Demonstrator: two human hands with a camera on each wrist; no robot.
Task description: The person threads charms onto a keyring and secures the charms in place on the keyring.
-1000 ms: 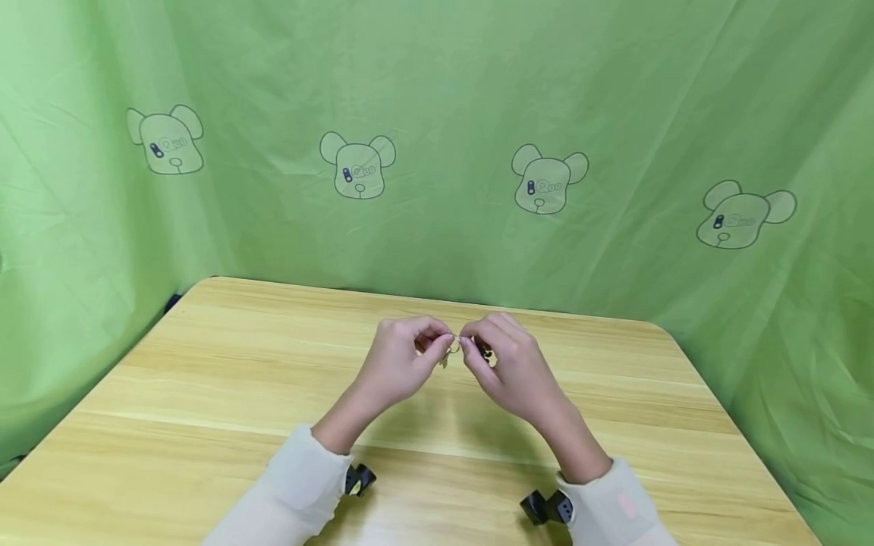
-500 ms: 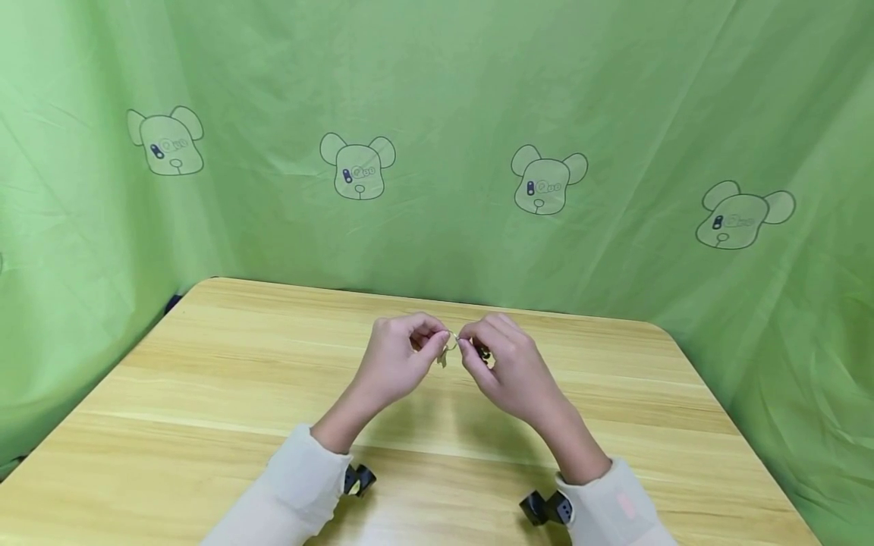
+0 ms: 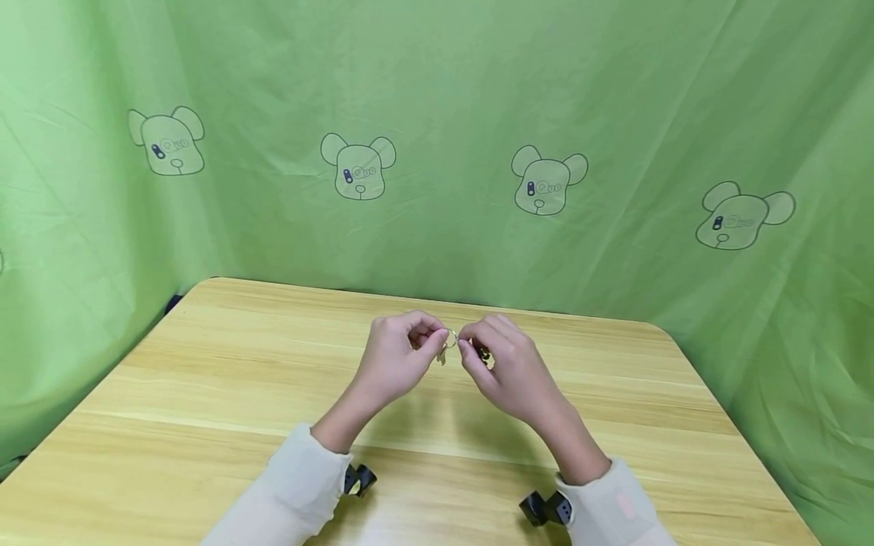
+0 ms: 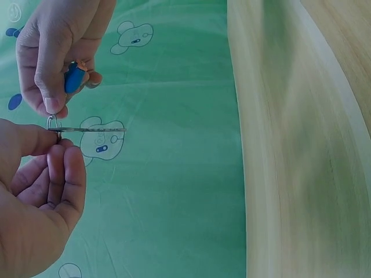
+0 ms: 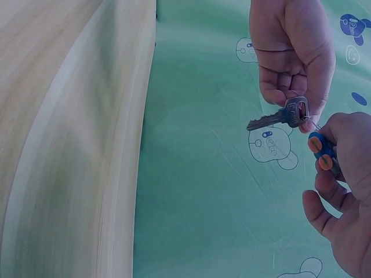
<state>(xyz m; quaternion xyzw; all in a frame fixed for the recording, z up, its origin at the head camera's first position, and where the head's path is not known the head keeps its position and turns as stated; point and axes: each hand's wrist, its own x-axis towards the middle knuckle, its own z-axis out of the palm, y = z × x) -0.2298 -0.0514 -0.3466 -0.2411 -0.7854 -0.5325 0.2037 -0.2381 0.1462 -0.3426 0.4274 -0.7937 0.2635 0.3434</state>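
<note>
Over the middle of the table, my left hand (image 3: 399,353) pinches a thin metal key ring (image 3: 452,338) between thumb and index finger. From the ring hangs a metal key (image 5: 278,119), broadside in the right wrist view and edge-on in the left wrist view. My right hand (image 3: 507,362) pinches the opposite side, where a small metal link (image 4: 52,120) joins. A small blue charm with orange ends (image 5: 322,152) hangs beneath the right fingers, partly hidden by them. Both hands are raised, fingertips close together.
A light wooden table (image 3: 205,379) with rounded corners lies below the hands. Green cloth (image 3: 437,76) printed with bear heads hangs behind and at both sides. Small black cameras (image 3: 544,508) sit at the cuffs of the pale sleeves (image 3: 300,478).
The left hand has shifted slightly left and up, and the gap between the fingertips is a little wider. More of the ring shows. The right hand has barely moved.
</note>
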